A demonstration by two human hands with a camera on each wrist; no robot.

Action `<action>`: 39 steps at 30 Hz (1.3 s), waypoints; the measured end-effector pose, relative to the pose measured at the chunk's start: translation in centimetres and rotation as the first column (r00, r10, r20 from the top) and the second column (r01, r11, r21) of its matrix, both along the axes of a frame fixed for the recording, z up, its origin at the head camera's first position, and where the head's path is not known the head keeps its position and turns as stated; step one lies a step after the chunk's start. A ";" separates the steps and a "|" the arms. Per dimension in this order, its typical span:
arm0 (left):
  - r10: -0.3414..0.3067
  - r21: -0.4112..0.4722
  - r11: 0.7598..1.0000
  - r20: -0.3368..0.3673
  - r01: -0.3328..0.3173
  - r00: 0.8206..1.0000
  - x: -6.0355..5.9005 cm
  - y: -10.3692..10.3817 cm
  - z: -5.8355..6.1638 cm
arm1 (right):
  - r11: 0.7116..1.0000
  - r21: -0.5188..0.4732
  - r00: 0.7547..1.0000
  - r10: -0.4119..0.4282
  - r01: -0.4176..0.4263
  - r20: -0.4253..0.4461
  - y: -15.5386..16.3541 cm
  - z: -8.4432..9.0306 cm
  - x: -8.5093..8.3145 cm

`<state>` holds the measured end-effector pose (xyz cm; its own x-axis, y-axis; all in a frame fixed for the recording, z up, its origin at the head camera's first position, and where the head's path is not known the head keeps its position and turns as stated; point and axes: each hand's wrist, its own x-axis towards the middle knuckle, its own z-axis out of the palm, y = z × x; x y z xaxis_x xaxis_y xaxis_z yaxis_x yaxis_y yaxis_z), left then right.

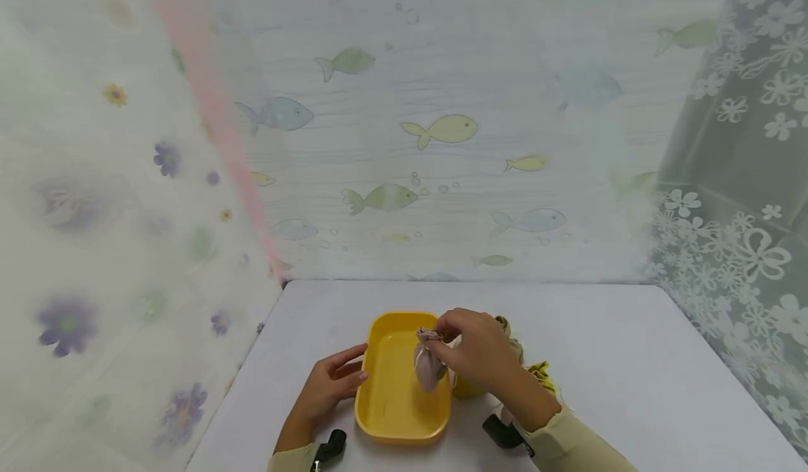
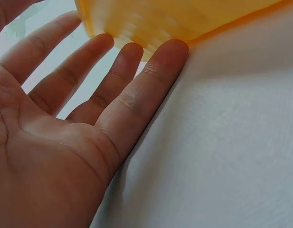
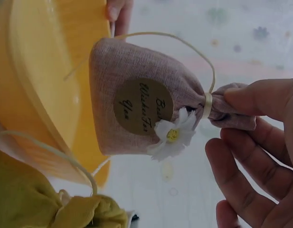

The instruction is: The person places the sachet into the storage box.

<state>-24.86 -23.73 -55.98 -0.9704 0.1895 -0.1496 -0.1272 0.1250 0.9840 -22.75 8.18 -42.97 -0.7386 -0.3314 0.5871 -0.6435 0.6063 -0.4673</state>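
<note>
A yellow plastic tray (image 1: 385, 416) lies on the white table (image 1: 631, 367). My right hand (image 1: 470, 349) pinches the gathered neck of a small mauve cloth pouch (image 1: 427, 363) and holds it hanging over the tray's right side. The pouch (image 3: 137, 99) has a round label, a white daisy and a pale ribbon tie. My left hand (image 1: 337, 381) rests open against the tray's left wall, and its straight fingers (image 2: 137, 90) touch the tray (image 2: 174, 19) there. Olive-yellow pouches (image 1: 536, 374) lie right of the tray, mostly hidden by my right hand; one olive-yellow pouch (image 3: 37, 204) shows in the right wrist view.
Fish-patterned sheeting hangs behind the table, with flowered curtains at the left and right. Bare table surface stretches to the right and behind the tray. A small yellow object (image 1: 467, 388) sits against the tray's right wall.
</note>
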 end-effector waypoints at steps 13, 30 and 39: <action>-0.037 0.000 0.999 -0.022 0.037 0.999 -0.2 -0.2 -0.5 | 0.996 0.032 0.983 -0.090 0.086 0.161 -3.2 -0.1 -2.6; -0.019 -0.024 1.000 -0.008 0.019 1.000 -0.3 -0.1 -0.3 | 0.982 -0.023 0.909 -0.166 0.189 0.383 -6.9 -1.9 -5.7; -0.012 0.005 1.000 -0.001 0.012 1.000 -0.1 0.0 -0.1 | 0.961 -0.011 0.870 -0.245 0.276 0.427 -8.4 -3.1 -6.3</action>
<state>-25.00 -23.70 -56.11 -0.9682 0.2017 -0.1479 -0.1250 0.1217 0.9847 -29.09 -0.26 -46.09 -0.9737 -0.0623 0.2190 -0.2019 0.6809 -0.7040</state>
